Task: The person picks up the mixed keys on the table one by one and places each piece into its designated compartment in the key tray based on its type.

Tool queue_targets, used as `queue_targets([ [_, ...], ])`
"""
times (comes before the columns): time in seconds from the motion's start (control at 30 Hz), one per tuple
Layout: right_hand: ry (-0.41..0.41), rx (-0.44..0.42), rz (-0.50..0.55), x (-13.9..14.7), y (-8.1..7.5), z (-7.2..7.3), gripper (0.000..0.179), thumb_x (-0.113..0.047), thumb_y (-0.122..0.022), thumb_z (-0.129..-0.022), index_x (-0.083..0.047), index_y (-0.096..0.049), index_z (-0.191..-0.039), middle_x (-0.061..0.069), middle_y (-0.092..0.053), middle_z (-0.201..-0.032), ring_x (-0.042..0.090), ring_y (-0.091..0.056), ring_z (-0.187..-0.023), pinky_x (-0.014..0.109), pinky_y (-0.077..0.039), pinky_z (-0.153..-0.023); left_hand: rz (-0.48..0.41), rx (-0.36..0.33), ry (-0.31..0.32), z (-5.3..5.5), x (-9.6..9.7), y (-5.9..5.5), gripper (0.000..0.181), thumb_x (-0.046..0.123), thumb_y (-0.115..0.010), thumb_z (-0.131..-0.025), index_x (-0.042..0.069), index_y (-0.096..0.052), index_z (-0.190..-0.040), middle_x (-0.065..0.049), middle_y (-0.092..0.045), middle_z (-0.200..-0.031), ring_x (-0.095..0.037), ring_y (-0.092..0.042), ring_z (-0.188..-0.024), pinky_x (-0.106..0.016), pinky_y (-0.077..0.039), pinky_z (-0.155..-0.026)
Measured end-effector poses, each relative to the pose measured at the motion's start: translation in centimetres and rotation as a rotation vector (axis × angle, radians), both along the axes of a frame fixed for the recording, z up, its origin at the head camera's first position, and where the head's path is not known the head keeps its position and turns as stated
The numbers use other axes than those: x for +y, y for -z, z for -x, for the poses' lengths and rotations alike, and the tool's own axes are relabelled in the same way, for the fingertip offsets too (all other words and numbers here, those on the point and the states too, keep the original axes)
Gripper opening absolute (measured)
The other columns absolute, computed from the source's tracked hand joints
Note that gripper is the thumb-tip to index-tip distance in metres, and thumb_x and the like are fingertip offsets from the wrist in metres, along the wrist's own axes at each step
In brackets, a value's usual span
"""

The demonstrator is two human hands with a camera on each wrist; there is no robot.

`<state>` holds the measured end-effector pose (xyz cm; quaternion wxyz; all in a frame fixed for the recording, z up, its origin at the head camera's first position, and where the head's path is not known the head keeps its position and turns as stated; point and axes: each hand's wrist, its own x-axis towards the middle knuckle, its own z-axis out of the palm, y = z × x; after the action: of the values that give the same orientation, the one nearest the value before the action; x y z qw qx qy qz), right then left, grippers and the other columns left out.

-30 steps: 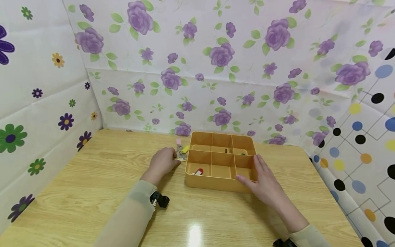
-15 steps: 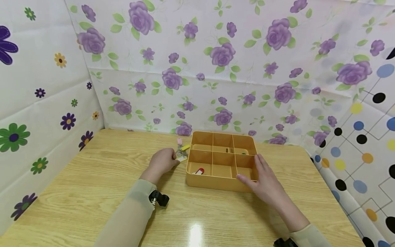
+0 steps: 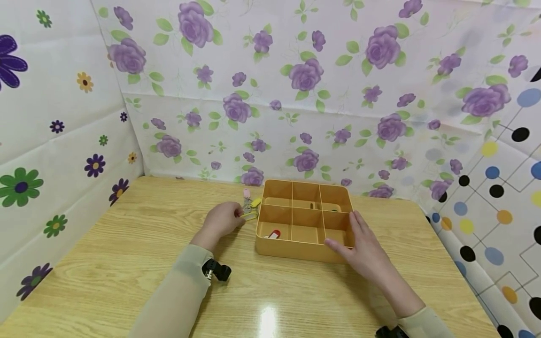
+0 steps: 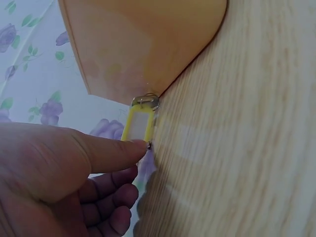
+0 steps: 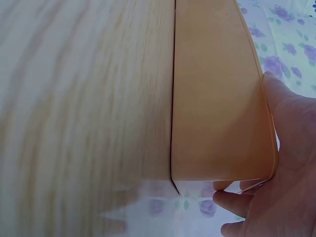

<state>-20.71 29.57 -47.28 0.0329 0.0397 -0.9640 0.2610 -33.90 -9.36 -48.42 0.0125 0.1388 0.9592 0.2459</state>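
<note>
Between thumb and fingers, my left hand (image 3: 221, 219) pinches the end of a yellow-framed key tag (image 4: 139, 123) with a pale label and a metal ring. This tag lies close to the left wall of the orange compartment box (image 3: 304, 251). Just behind it on the table are another yellow key tag (image 3: 256, 202), a pink key tag (image 3: 246, 193) and some small metal pieces, too small to make out. My right hand (image 3: 365, 251) rests on the box's front right corner, thumb over the front rim and fingers extended along the right side. A red key tag (image 3: 275, 234) lies in the front left compartment.
Small dark and green items (image 3: 314, 206) show in the back compartments, partly hidden by dividers. The wooden table (image 3: 139, 244) ends at a flowered cloth wall (image 3: 198, 141) behind the box, with patterned cloths on both sides.
The key tag in my left hand has tilted, so its pale face shows less in the head view. The other yellow tag has shifted slightly. My right hand stays on the box corner.
</note>
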Motion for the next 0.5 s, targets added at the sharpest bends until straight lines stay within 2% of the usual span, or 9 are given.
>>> queue_targets([
  [0.3, 0.001, 0.002, 0.006, -0.1, -0.1, 0.0, 0.123, -0.080, -0.059, -0.100, 0.001, -0.004, -0.175, 0.022, 0.001, -0.183, 0.057, -0.011, -0.163, 0.078, -0.022, -0.123, -0.113, 0.005, 0.015, -0.1, -1.0, -0.8, 0.014, 0.015, -0.077, -0.104, 0.008, -0.073, -0.093, -0.004, -0.065, -0.087, -0.022, -0.055, -0.078, -0.040, -0.044, -0.075],
  [0.5, 0.000, 0.003, 0.012, -0.1, -0.1, 0.0, 0.122, -0.077, -0.061, -0.102, 0.001, -0.003, -0.175, 0.022, 0.000, -0.183, 0.056, -0.011, -0.163, 0.077, -0.021, -0.123, -0.194, -0.039, 0.009, 0.3, -1.4, -1.0, 0.015, 0.018, -0.072, -0.110, 0.005, -0.081, -0.112, -0.007, -0.076, -0.105, -0.024, -0.065, -0.093, -0.046, -0.054, -0.088],
])
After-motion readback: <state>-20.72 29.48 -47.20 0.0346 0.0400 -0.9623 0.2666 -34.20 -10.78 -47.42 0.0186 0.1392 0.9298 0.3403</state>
